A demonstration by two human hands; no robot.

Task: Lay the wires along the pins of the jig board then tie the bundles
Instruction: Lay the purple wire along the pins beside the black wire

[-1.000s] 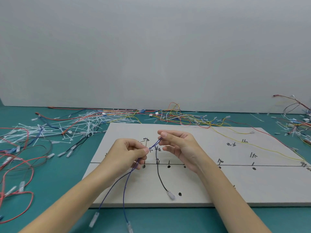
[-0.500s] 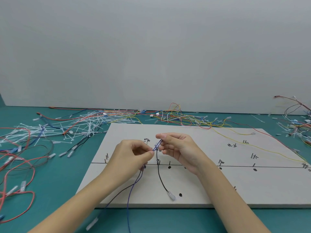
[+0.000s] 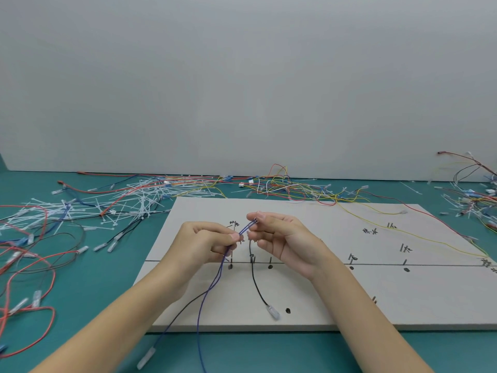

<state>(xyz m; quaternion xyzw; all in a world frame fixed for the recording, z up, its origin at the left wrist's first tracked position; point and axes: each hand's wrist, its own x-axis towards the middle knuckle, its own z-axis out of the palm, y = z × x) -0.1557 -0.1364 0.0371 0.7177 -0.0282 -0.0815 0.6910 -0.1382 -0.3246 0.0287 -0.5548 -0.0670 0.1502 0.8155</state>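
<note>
Two hands meet above the left half of the jig board [image 3: 309,292], which lies flat on the green tabletop [image 3: 88,305]. The left hand [image 3: 204,243] has its fingers curled, pinching a doubled blue wire [image 3: 212,285] between thumb and forefinger; the right hand [image 3: 282,238] pinches the same wire a little higher, at its looped end, with the other fingers loosely spread. From the left hand the blue strands hang down across the board's near edge and off the tabletop side. A black wire [image 3: 255,281] runs from near the hands past a pin [image 3: 252,258] on the drawn line, ending in a clear connector [image 3: 273,312] resting on the board.

This looks like the laying stage: the blue wire is being straightened or gathered before being set against the pins, and no tie is on it yet. The next move likely calls for lowering the pinched stretch beside the black wire at the pins, keeping the strands taut and together. Loose cable ties [image 3: 129,200] wait in a heap at the far left, well apart from the hands.
</note>
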